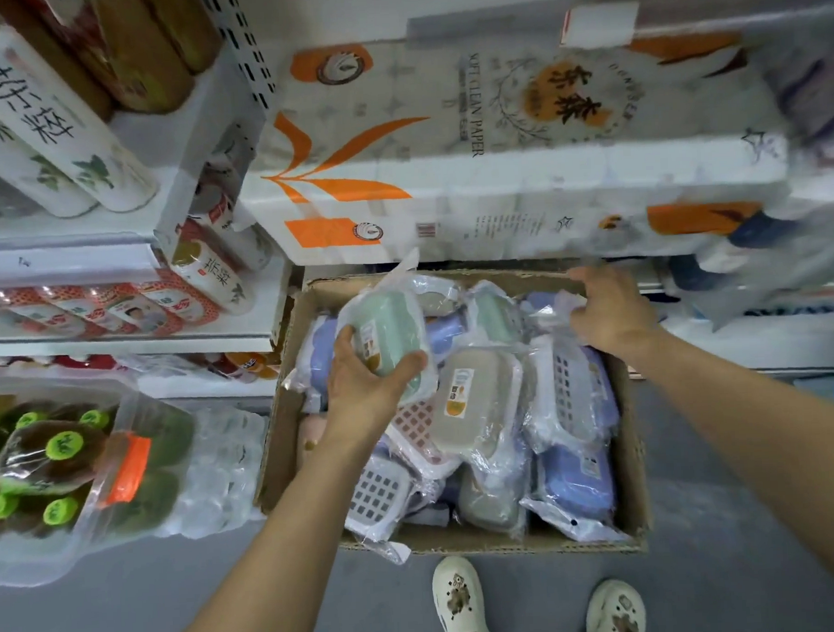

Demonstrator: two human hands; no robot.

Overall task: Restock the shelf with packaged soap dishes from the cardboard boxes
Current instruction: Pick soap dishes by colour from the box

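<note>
"SOFT CLEAN PAPER" is printed on the white-and-orange toilet paper pack (493,135).

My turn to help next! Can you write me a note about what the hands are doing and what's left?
Left hand: grips a green plastic-wrapped soap dish above the brown cardboard box.
Right hand: fingers curled on clear wrapping at the box's far right corner.
Done: one dish picked up.
Left: many wrapped dishes, purple, grey, green and pink, still fill the box; shelve them all.
</note>
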